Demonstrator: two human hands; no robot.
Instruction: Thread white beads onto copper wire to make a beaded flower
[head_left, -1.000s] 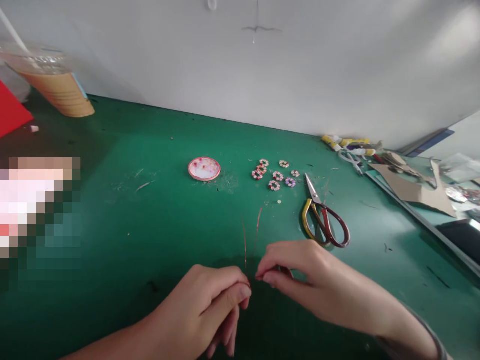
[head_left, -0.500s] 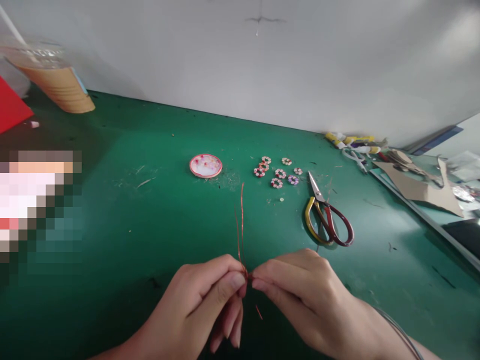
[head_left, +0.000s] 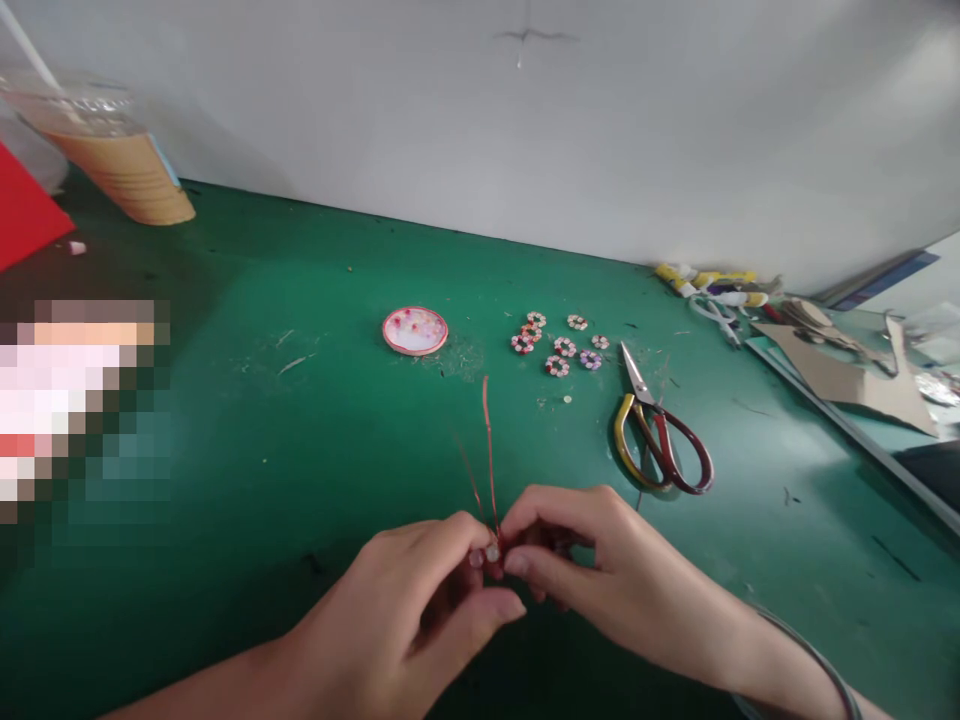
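Low in the middle, both hands meet at a small cluster of beads on thin copper-coloured wire. Two wire ends stand up from it. The fingers of my left hand curl behind the beads, while its thumb is lifted off below them. My right hand pinches the same beadwork from the other side with thumb and index finger. Much of the piece is hidden by fingers. Beyond the hands lie several small beaded rings and one loose pale bead.
A round dish with a red rim holds loose beads. Scissors lie to the right. A drink cup stands back left against the wall. Glue tubes, cardboard and scraps crowd the right edge.
My left thumb has lifted away and down from the piece, uncovering pale beads. The right hand's grip has opened somewhat and shifted, and the wire ends spread further apart.
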